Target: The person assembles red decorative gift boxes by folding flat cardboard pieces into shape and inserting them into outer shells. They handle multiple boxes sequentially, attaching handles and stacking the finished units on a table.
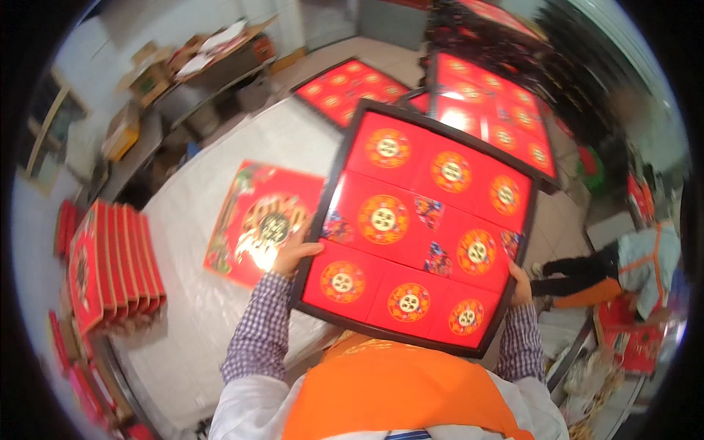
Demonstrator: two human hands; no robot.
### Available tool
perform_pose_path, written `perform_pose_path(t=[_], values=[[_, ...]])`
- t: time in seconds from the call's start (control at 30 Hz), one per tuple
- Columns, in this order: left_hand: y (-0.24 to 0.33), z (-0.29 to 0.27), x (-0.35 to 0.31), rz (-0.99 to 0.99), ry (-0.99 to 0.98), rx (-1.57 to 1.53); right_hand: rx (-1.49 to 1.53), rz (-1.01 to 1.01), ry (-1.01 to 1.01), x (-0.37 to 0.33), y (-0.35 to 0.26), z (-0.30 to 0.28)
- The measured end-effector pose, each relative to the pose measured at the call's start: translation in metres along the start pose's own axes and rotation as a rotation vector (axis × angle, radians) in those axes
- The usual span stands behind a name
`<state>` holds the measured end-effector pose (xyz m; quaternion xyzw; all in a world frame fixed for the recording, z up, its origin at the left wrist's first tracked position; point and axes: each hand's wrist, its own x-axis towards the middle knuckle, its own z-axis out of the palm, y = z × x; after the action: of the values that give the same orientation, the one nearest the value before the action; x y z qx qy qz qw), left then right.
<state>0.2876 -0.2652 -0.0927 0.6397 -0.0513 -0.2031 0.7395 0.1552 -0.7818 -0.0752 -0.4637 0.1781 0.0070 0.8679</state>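
Holds a tray (348,150) before the body, with left grip (292,257) at its left edge and right grip (521,284) at its right. Contains boxes (385,220) in three rows, with packets (429,211) between those of the middle row. To the left, includes a bench (183,323) bearing a flat box (246,213), partly behind the tray, and, near its left edge, a row of standing boxes (117,264). Beyond, includes a second tray (318,110) and, right of that, a third tray (550,183). Farther left, includes cartons (147,77) on a side table (192,104). Well right, includes another person (645,257).
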Motion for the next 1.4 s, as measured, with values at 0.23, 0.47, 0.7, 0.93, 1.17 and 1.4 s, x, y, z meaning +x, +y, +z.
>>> perform_pose_path(t=[0.23,0.47,0.7,0.93,1.17,1.4], values=[[0.016,0.032,0.022,-0.099,-0.146,-0.226,-0.032,0.001,0.199,-0.051,0.018,-0.022],[-0.103,-0.009,0.069,-0.117,0.319,0.922,-0.144,-0.013,0.362,-0.08,0.01,-0.012],[-0.142,-0.01,0.109,0.086,0.351,1.544,-0.034,0.118,0.646,-0.105,0.02,-0.014],[-0.144,-0.017,0.134,-0.236,0.207,1.582,-0.076,0.123,0.666,-0.098,0.016,0.021],[-0.1,-0.037,0.125,-0.362,0.148,1.549,-0.01,0.061,0.703,-0.101,0.02,0.034],[-0.039,-0.061,0.084,-0.209,0.203,1.69,0.082,0.069,0.674,-0.1,0.045,0.021]])
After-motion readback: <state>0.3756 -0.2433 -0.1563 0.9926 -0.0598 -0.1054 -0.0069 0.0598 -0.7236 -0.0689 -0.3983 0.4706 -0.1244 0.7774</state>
